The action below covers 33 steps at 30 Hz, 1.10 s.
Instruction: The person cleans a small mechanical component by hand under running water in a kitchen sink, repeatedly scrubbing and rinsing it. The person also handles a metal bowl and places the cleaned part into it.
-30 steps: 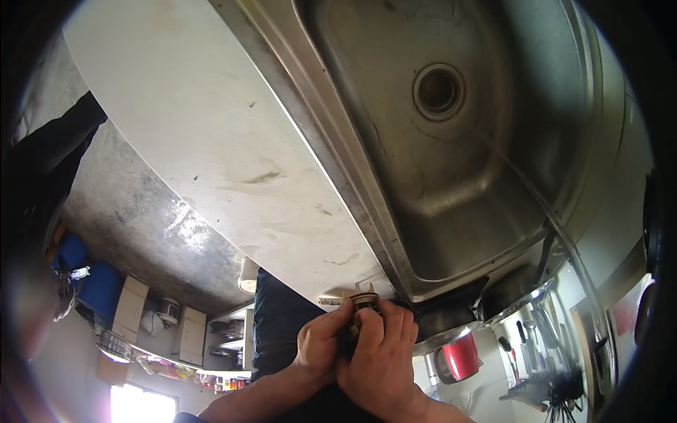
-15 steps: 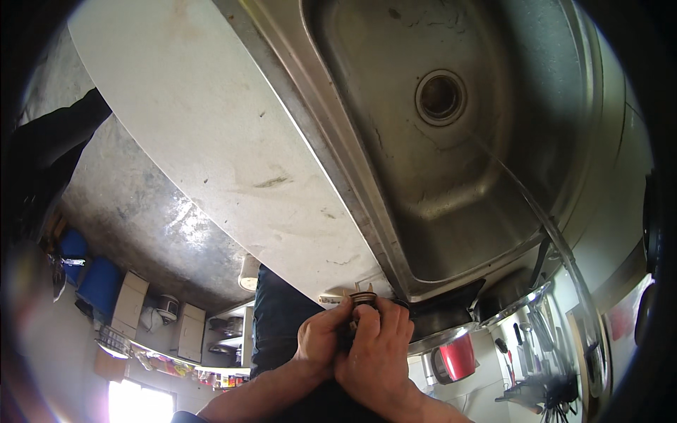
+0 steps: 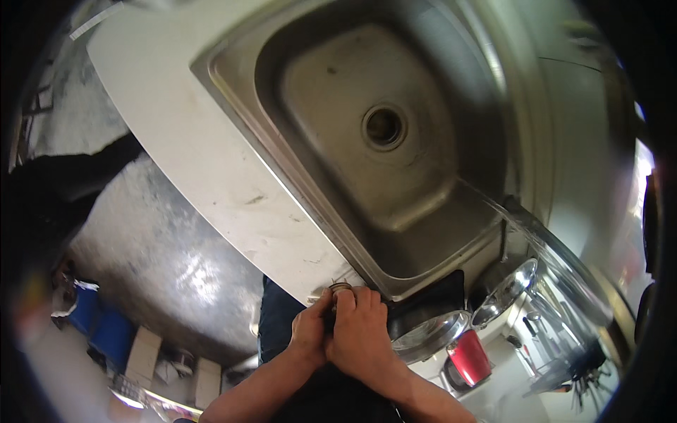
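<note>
My left hand (image 3: 310, 331) and my right hand (image 3: 361, 338) are closed together around a small round metal piece (image 3: 341, 289) with thin prongs on top, at the lower middle of the view. Much of that piece is hidden by my fingers. It sits at the near end of the white counter (image 3: 211, 176), beside the steel sink (image 3: 324, 141), whose drain (image 3: 384, 127) shows in the basin. A faint, thin water stream or streak crosses the basin toward the tap (image 3: 557, 261) on the right.
Steel pans (image 3: 501, 296) stand right of my hands, with a red kettle (image 3: 471, 359) and a utensil rack (image 3: 571, 381) beyond. At the left, below the counter, are grey floor (image 3: 169, 225), blue containers (image 3: 106, 331), pale boxes (image 3: 144, 352) and a dark cloth-like shape (image 3: 63, 183).
The view has turned, so the sink appears further left and more of its far edge shows. My hands appear slightly higher and left, still closed around the metal piece.
</note>
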Available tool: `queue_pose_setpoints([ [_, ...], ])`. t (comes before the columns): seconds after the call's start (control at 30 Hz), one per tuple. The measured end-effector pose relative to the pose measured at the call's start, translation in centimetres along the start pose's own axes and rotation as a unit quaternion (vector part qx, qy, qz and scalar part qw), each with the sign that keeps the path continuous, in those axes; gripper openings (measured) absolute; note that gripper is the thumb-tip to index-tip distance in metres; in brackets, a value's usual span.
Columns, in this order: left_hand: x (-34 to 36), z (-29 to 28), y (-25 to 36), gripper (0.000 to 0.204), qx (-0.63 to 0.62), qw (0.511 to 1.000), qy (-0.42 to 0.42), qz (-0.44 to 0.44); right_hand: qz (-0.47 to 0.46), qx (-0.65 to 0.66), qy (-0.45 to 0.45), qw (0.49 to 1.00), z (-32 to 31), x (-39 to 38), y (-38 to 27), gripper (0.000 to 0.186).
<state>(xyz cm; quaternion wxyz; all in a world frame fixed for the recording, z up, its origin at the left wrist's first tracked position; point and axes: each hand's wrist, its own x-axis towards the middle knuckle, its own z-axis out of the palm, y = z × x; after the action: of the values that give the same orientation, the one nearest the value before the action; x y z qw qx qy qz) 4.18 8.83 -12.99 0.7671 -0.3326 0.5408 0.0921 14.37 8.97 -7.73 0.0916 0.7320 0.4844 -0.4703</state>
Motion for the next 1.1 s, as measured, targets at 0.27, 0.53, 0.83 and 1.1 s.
queue_pose_setpoints([
  [0.27,-2.4,9.7,-0.6,0.045,0.420,0.882,-0.135,0.166,-0.095,0.155,0.243,0.953,-6.5,-5.5,4.1,0.072],
  [0.53,4.2,21.3,0.0,0.047,0.632,0.602,-0.275,0.403,-0.062,0.187,0.404,0.893,-8.9,-4.0,12.1,0.063],
  [0.83,2.9,22.8,-2.4,0.052,0.668,0.504,-0.226,0.499,-0.009,0.291,0.422,0.859,-6.5,-7.8,14.7,0.057],
  [1.1,2.9,21.8,-2.1,0.058,0.659,0.494,-0.228,0.519,-0.074,0.463,0.425,0.774,-6.8,-2.3,15.1,0.056],
])
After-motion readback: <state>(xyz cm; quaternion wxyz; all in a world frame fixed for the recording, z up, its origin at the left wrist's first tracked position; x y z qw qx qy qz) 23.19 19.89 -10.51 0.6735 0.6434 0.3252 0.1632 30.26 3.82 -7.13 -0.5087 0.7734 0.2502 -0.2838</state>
